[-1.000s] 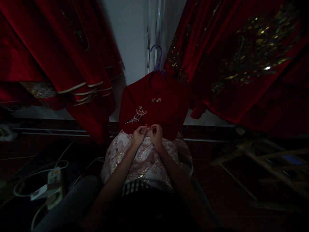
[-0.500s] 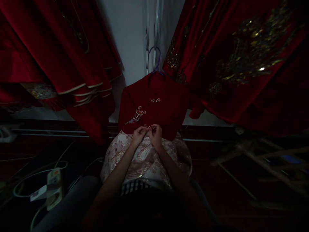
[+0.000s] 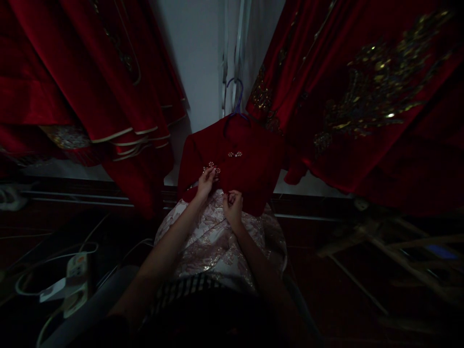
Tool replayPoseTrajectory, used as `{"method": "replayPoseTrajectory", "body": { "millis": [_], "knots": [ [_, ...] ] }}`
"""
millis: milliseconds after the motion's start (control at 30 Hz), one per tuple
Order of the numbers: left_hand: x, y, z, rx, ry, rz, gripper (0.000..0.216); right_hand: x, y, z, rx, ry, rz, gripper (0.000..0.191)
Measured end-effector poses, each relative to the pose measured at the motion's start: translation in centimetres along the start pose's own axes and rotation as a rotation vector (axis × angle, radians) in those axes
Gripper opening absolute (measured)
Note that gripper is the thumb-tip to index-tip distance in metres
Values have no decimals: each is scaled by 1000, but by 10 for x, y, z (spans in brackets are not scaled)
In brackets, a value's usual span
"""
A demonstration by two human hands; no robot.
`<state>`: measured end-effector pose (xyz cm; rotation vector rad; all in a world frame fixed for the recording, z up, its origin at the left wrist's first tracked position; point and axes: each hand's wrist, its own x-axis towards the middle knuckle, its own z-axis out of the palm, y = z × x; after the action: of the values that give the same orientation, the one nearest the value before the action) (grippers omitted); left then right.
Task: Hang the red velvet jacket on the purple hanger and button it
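Note:
A short red jacket [image 3: 253,164] hangs on a purple hanger [image 3: 238,96] in front of me, over a pale pink patterned cloth with a metallic sheen [image 3: 213,241] at my lap. My left hand [image 3: 205,184] is at the beaded ornament [image 3: 211,168] on the jacket's left side, its fingers bent together and partly covering the beads. Whatever lies between those fingertips is too dark to make out. Near the middle of the bottom hem, my right hand [image 3: 233,208] pinches the jacket's front edge. A small beaded clasp [image 3: 235,154] shows below the collar.
Red garments [image 3: 126,101] with gold trim hang at left, and a red garment with sequins [image 3: 380,72] hangs at right. A power strip [image 3: 77,285] with white cables lies lower left. Wooden frame pieces [image 3: 391,246] stand at lower right.
My left hand has left the hem beside my right hand and moved up and left to the beaded ornament. My right hand stays at the hem. The view has shifted slightly.

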<state>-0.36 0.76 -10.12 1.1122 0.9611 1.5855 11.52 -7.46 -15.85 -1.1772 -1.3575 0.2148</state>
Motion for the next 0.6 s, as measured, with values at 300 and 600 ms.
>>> {"method": "replayPoseTrajectory", "body": {
  "millis": [300,600],
  "knots": [
    [-1,-2,6,-43,131,36,38,1,0,-1,17,-35,21,16],
    [2,5,15,189,302,42,21,2,-1,-1,26,-39,26,13]
  ]
}}
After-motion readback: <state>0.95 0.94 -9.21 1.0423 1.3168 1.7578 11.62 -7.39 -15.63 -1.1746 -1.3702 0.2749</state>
